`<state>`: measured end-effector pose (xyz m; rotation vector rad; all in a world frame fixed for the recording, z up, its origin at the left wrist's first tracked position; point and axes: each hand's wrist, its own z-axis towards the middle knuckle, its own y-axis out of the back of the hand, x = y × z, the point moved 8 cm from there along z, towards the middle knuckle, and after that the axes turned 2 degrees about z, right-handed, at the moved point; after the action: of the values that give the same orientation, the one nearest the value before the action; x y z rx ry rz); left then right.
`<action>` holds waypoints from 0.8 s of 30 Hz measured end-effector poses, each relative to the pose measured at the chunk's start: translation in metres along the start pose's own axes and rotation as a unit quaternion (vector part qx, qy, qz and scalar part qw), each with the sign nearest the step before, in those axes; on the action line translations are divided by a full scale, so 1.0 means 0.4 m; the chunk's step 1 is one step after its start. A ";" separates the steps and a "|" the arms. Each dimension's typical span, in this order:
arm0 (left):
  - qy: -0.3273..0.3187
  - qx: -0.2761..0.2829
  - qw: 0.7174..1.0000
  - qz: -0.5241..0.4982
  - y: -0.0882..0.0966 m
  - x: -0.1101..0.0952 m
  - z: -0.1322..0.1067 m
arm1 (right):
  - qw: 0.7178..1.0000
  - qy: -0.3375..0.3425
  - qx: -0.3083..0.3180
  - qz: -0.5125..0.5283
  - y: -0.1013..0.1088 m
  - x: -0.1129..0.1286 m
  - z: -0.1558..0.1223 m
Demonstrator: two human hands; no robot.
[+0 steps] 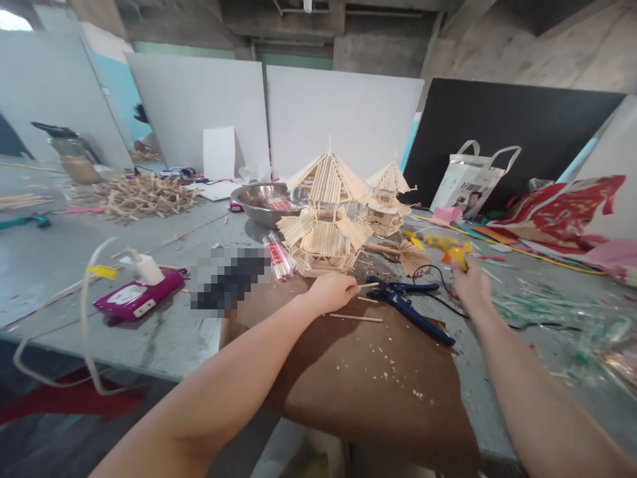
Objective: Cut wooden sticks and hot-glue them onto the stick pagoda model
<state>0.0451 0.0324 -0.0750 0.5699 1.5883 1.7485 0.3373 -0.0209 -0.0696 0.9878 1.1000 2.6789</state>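
Yellow glue gun (450,247) gripped in right hand (470,285); left hand (334,290) pinches a thin wooden stick (369,285), not attached yet. Loose stick (356,318) nearer on brown sheet (358,392), blue pliers (417,316) between hands. Farther on worktop (64,259), stick house (318,237) has both roof tiers up, second house (389,180) behind right; remaining work hard to tell.
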 end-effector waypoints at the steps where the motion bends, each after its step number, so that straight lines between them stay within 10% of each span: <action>1: 0.002 0.006 1.000 0.006 -0.006 0.001 0.000 | 0.998 -0.015 0.044 -0.046 -0.036 -0.009 -0.002; 11: 0.034 0.070 0.993 0.089 0.045 0.024 -0.031 | 0.970 0.046 0.152 -0.183 -0.129 -0.008 -0.040; 24: 0.294 0.054 0.943 0.149 0.072 0.285 -0.107 | 0.976 0.167 0.058 -0.127 -0.085 0.059 -0.055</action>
<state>-0.0669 0.0876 -0.0682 0.3666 2.0989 2.2101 0.3002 -0.0017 -0.0910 0.3775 1.3485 2.6495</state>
